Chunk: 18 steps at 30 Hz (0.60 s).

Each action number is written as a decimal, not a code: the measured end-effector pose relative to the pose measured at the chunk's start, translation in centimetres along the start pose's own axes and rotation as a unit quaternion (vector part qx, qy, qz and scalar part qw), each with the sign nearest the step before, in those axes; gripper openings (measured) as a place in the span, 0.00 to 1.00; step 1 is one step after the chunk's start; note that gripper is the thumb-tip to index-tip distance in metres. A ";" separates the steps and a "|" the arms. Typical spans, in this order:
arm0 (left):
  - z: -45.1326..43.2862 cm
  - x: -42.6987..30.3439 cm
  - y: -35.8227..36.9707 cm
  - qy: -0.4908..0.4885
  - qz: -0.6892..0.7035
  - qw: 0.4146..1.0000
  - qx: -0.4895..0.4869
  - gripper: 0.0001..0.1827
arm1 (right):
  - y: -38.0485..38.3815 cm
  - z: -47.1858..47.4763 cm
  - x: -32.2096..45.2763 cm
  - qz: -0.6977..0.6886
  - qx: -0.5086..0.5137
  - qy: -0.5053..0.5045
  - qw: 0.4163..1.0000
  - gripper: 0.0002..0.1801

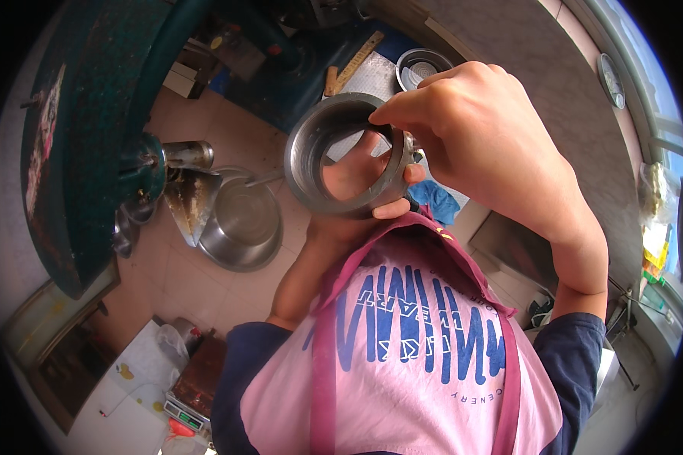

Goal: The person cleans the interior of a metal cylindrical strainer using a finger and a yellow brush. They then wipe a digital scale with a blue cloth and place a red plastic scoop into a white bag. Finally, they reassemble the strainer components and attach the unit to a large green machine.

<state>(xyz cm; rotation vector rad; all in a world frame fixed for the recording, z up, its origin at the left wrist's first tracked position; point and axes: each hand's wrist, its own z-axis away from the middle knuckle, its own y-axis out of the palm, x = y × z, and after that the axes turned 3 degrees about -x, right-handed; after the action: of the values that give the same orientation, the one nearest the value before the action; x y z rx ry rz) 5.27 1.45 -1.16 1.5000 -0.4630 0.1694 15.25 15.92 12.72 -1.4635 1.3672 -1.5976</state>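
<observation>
My left hand holds a thick grey metal ring from beneath. Its palm shows through the ring's round opening, and fingertips wrap the outer wall on the right. My right hand is bent over the ring's upper right edge, with one fingertip on the inner rim; its other fingers are curled and partly hidden. The ring is tilted, with its wide mouth towards me. Beyond it, a round metal dish rests near a whitish textured sheet.
A large dark green machine with a metal spout stands at left. A steel basin sits beside it, above the tiled floor. A ruler-like strip lies ahead, a blue cloth or glove right of the ring, a scale at lower left.
</observation>
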 end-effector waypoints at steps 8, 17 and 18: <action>-0.1 -0.2 0.2 -0.010 -0.014 1.000 -0.012 0.31 | 0.0 0.4 0.0 -0.018 -0.032 0.002 0.999 0.15; 0.0 0.4 1.5 -0.006 -0.019 1.000 -0.023 0.26 | -0.3 0.5 0.8 -0.001 -0.010 0.020 1.000 0.16; 0.1 0.4 1.6 0.000 -0.018 0.999 -0.033 0.26 | -0.2 0.5 0.8 -0.001 -0.010 0.021 1.000 0.16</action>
<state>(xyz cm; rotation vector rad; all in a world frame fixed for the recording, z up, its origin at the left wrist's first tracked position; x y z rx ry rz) 5.00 1.42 0.45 1.4429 -0.4371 0.1243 15.61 15.13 13.14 -1.4520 1.4099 -1.6284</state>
